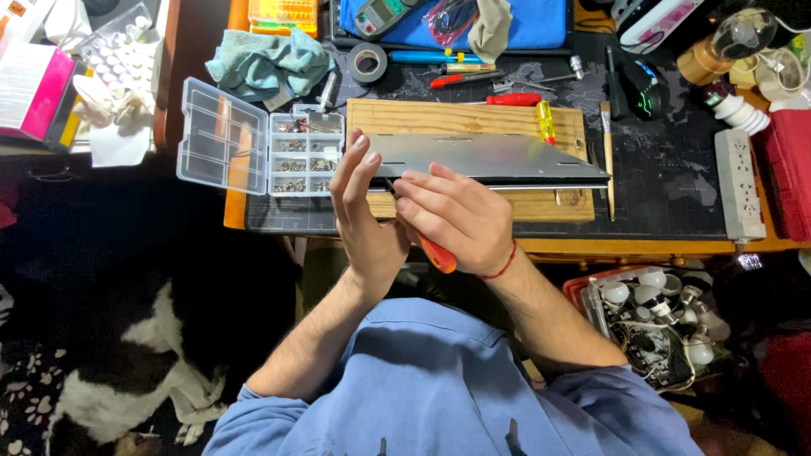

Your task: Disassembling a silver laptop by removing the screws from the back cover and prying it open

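A closed silver laptop (490,157) lies on a wooden board (439,117) on the desk. My right hand (456,218) grips an orange-handled screwdriver (438,256), its dark shaft pointing up toward the laptop's near left corner. My left hand (361,203) stands upright beside it, fingers straight, touching the laptop's left end and the screwdriver shaft. The screwdriver's tip is hidden between my hands.
An open clear parts box (262,152) with small screws sits left of the board. A red-handled screwdriver (512,100), a yellow one (547,121), a tape roll (368,62), a teal cloth (269,61), a mouse (644,89) and a power strip (737,181) lie around. A bin of bulbs (655,317) stands below right.
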